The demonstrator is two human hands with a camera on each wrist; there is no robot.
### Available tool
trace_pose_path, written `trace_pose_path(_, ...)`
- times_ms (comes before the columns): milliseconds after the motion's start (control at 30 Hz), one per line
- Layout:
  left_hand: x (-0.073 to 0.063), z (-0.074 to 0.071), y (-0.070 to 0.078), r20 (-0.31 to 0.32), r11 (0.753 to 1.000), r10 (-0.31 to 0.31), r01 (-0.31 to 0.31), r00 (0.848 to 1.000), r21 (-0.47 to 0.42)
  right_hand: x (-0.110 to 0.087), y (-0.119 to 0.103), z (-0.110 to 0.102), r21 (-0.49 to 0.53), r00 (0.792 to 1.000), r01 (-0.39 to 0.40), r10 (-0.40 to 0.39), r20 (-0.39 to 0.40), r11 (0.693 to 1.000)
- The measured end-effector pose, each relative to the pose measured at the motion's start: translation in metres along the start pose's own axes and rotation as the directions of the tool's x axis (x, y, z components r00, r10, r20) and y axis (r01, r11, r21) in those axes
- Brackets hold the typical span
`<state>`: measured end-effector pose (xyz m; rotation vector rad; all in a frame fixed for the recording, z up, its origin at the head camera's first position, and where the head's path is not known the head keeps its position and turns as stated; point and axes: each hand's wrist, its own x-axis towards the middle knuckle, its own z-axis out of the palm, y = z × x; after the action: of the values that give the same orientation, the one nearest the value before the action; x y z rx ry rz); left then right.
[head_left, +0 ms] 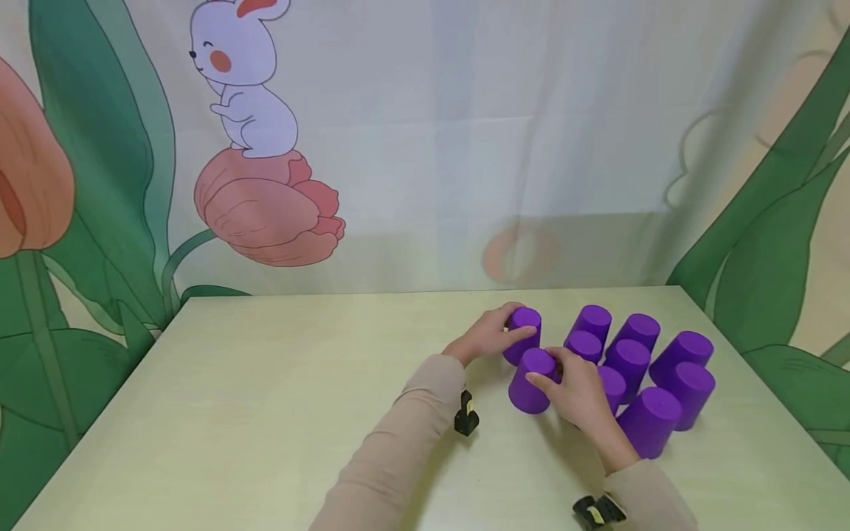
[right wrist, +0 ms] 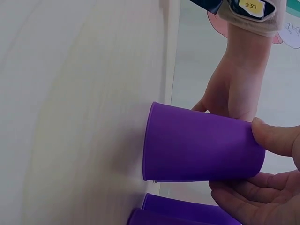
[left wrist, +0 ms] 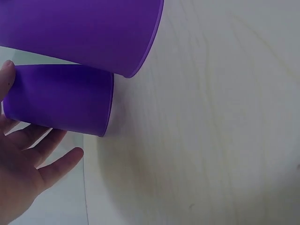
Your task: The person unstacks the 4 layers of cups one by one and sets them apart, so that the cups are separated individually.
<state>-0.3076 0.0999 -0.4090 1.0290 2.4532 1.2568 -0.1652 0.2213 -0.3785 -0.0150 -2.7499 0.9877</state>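
Observation:
Two upside-down purple cups stand side by side near the middle right of the table. My left hand point(head_left: 487, 336) grips the farther cup point(head_left: 524, 318) near its top, thumb in front and fingers around the back. In the left wrist view this farther cup point(left wrist: 58, 98) sits between the thumb and the spread fingers. My right hand point(head_left: 583, 389) holds the nearer cup point(head_left: 529, 383) near its top, thumb on one side and fingers on the other. The right wrist view shows that nearer cup point(right wrist: 201, 145) with its rim at the tabletop, hiding most of the left hand.
Several more upside-down purple cups point(head_left: 654, 420) stand in a close group to the right, some partly behind my right hand. The pale wooden table point(head_left: 232, 413) reaches back to a printed curtain point(head_left: 425, 147). Black straps with small devices point(head_left: 466, 414) are at both wrists.

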Motion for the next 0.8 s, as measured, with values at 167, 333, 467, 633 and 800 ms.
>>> trace_pose_path(167,-0.003,0.0,0.001,0.042,1.0,0.007,-0.008,0.999,0.022,0.0,-0.001,0.003,0.004,1.0,0.002,-0.002,0.01,1.0)
trace_pose_path(333,-0.01,-0.008,0.004,0.042,0.999,0.011,-0.013,0.999,0.04,0.0,-0.002,0.004,0.003,1.0,-0.006,0.006,0.008,1.0)
trace_pose_path(467,-0.02,-0.019,-0.001,0.008,0.999,0.005,-0.005,1.0,0.051,0.003,-0.002,0.004,-0.014,1.0,-0.003,0.003,0.012,1.0)
trace_pose_path(633,-0.037,-0.034,-0.007,-0.02,0.999,0.008,-0.008,1.0,0.041,0.005,0.0,0.004,-0.05,1.0,0.003,-0.003,-0.003,0.999)
trace_pose_path(800,-0.06,-0.05,-0.006,-0.023,0.998,0.031,-0.032,0.999,-0.045,0.003,-0.001,0.001,-0.055,1.0,0.009,-0.01,-0.023,0.998)
